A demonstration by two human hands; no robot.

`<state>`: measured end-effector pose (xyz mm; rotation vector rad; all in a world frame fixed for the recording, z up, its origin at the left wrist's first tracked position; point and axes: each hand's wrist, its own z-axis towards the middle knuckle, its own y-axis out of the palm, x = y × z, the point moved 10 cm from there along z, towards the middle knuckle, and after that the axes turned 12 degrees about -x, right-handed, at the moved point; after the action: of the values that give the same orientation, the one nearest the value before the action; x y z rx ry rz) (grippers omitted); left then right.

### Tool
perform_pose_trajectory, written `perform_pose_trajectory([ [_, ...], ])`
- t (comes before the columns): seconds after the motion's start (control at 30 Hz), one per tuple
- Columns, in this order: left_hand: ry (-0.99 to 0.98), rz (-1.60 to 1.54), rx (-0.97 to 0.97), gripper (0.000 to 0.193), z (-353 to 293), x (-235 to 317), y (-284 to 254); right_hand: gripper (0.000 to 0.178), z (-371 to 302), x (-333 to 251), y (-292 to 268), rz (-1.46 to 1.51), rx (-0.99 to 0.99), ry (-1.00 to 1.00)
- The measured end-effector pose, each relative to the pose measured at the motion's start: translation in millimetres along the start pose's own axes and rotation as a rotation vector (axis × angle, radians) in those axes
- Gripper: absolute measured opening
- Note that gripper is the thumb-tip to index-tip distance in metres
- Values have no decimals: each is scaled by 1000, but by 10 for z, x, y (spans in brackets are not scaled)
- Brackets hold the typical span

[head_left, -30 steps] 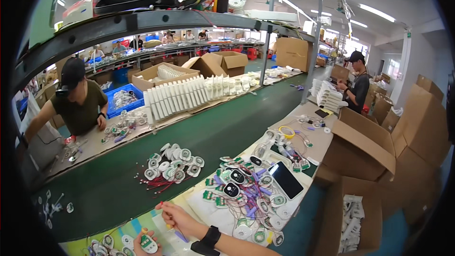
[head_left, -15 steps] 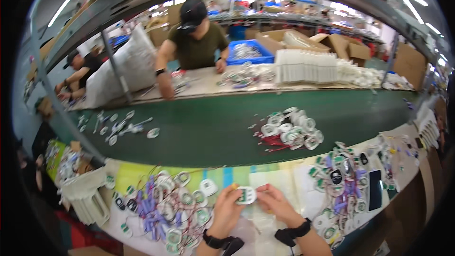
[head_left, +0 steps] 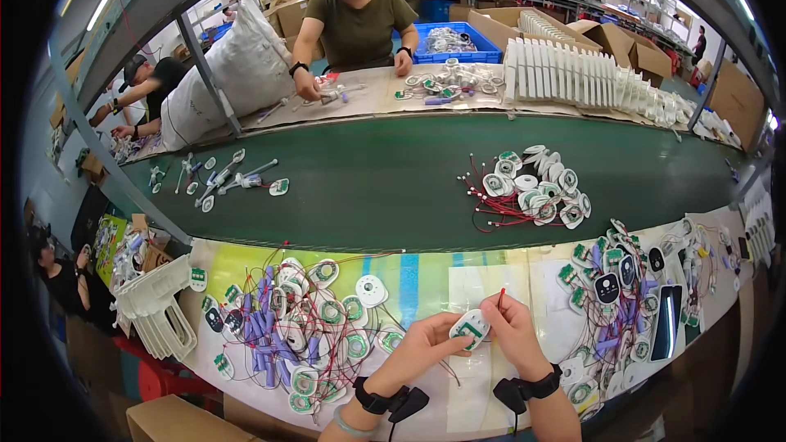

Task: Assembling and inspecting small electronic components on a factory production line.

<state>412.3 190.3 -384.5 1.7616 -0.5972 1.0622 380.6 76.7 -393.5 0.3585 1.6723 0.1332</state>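
My left hand (head_left: 423, 340) and my right hand (head_left: 515, 331) meet over the work mat and hold one small white oval part with a green board (head_left: 470, 328) between them. A thin red wire (head_left: 500, 298) sticks up from the fingers of my right hand. Both wrists wear black bands. To the left of my hands lies a heap of similar white parts with purple cells and red wires (head_left: 291, 325). Another such heap (head_left: 616, 278) lies to the right.
A green conveyor belt (head_left: 393, 180) runs across, carrying a cluster of white wired parts (head_left: 534, 189) and some loose pieces (head_left: 221, 178). A person in an olive shirt (head_left: 354, 20) works opposite. White trays (head_left: 152, 308) hang at left; a dark phone (head_left: 664, 312) lies at right.
The view has swung from the right end of the bench to straight ahead. My hands came together on the white part and now hold it slightly further right.
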Motion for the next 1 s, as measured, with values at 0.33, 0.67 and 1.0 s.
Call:
perform_pose_trajectory([
  [0.33, 128, 25, 49, 39, -21, 61, 42, 17, -24, -55, -57, 8, 55, -43],
  [0.67, 237, 46, 349, 29, -157, 260, -190, 17, -27, 15, -26, 30, 54, -29],
  [1.0, 148, -131, 382, 39, -182, 168, -420, 15, -68, 42, 365, -11, -186, 64],
])
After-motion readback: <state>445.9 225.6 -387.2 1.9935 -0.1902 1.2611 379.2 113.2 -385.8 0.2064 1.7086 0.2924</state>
